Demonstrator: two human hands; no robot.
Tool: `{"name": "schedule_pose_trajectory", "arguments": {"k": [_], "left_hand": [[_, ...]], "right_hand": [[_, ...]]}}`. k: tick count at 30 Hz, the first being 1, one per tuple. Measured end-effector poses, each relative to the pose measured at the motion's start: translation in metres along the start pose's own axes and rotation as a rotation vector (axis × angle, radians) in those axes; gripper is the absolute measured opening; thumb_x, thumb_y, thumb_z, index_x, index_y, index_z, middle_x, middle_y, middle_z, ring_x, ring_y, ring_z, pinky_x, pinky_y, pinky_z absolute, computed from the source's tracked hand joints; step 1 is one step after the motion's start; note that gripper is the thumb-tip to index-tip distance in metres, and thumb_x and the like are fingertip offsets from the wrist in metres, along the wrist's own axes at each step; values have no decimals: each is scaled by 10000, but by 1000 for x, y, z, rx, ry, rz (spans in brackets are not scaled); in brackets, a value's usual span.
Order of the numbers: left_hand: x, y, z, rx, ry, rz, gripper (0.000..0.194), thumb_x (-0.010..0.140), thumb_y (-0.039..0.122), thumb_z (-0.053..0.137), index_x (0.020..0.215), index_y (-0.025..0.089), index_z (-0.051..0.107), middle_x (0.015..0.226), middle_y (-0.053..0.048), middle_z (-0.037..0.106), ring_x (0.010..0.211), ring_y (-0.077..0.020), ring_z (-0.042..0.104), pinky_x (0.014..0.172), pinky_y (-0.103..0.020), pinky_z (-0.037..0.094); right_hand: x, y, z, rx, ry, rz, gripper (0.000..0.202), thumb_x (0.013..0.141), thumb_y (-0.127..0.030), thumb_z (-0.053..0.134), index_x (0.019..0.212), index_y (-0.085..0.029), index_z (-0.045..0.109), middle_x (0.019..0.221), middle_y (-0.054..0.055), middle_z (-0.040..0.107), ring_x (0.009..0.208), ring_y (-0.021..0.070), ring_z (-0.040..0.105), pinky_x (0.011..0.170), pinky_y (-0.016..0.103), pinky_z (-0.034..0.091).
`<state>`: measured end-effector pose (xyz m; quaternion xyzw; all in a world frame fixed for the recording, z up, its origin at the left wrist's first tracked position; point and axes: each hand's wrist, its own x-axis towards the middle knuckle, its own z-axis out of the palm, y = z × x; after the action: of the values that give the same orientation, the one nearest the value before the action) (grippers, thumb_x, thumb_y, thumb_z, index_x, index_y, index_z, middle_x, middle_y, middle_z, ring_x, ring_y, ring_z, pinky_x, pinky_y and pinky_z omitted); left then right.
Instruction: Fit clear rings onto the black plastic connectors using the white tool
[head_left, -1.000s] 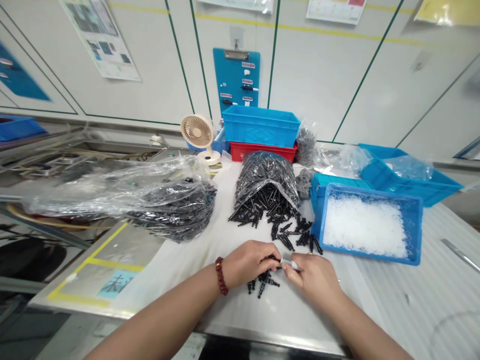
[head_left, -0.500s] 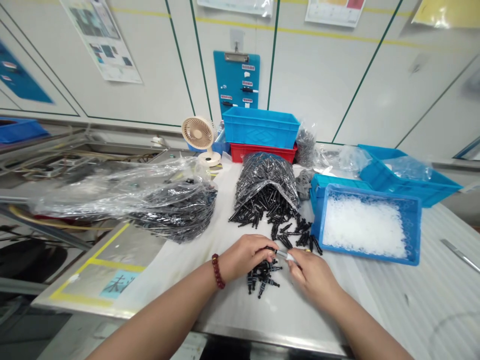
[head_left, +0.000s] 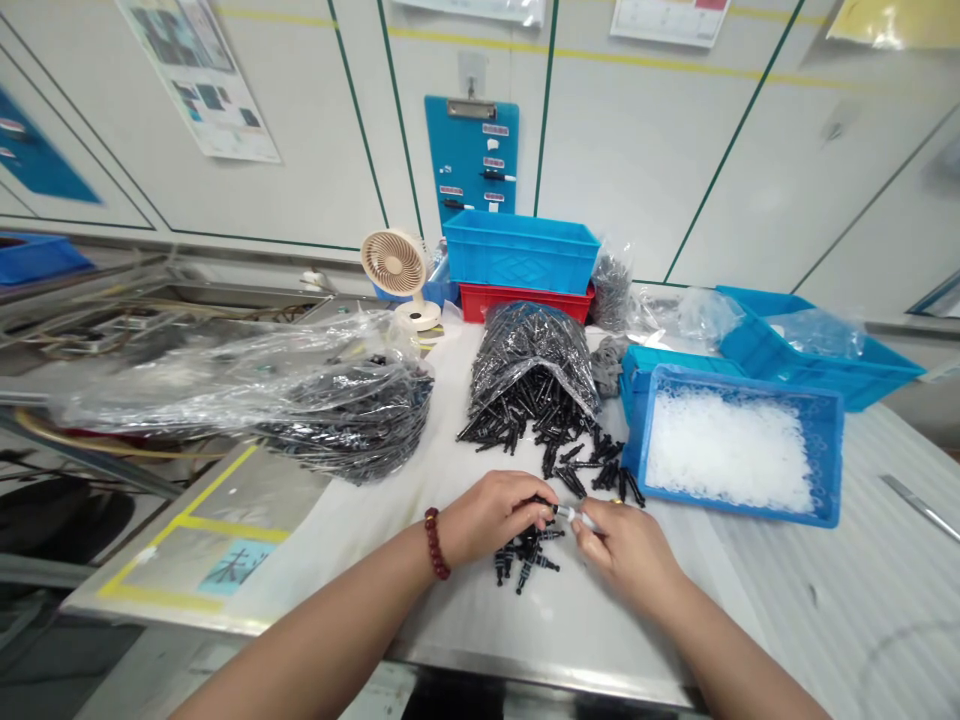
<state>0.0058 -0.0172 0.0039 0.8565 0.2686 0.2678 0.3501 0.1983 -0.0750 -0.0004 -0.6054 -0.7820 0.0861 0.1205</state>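
Observation:
My left hand (head_left: 495,512) is closed in a pinch on a small black plastic part (head_left: 543,499), mostly covered by the fingers. My right hand (head_left: 628,548) grips a slim white stick-like tool (head_left: 588,521), whose tip meets the end of the black part. Below the hands lies a small pile of black parts with pale rings (head_left: 529,562). Just beyond them, loose black parts (head_left: 571,482) spill from an open clear bag of black parts (head_left: 534,350).
A blue bin (head_left: 829,440) of small clear-white rings stands at right. A larger plastic bag (head_left: 352,410) of dark parts lies left. Behind are a fan (head_left: 394,265), a blue bin (head_left: 521,250) stacked on a red bin (head_left: 525,304). A metal ruler-like strip (head_left: 921,508) lies far right.
Both hands stay in nearly the same place. At the join between the black part and the white tool, a pale section shows a little more plainly now.

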Motion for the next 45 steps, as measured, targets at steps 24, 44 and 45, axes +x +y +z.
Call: {"name": "schedule_pose_trajectory", "arguments": {"k": [24,44,45], "left_hand": [[0,1,3,13,-24,23,140,860,188,490,900,159,621,691,-4,670,668,-115,620,709,-200,462],[-1,7,2,-36,-47,-2,132,829,163,508,864,152,635,703,-7,673,641,-105,615,664,-176,459],[-2,6,2,-45,-40,-14,123,822,170,521,861,155,637,707,-5,674,639,-103,615,655,-173,457]], "right_hand": [[0,-3,1,5,-3,-61,175,802,-208,421,646,-204,500,575,-15,539,557,129,488,512,232,231],[-1,-5,0,-95,-29,27,312,834,-381,435,591,-202,516,536,4,589,511,131,516,481,243,175],[-1,-5,-1,-95,-25,39,293,829,-360,438,594,-203,513,538,3,588,514,131,516,482,242,180]]}}
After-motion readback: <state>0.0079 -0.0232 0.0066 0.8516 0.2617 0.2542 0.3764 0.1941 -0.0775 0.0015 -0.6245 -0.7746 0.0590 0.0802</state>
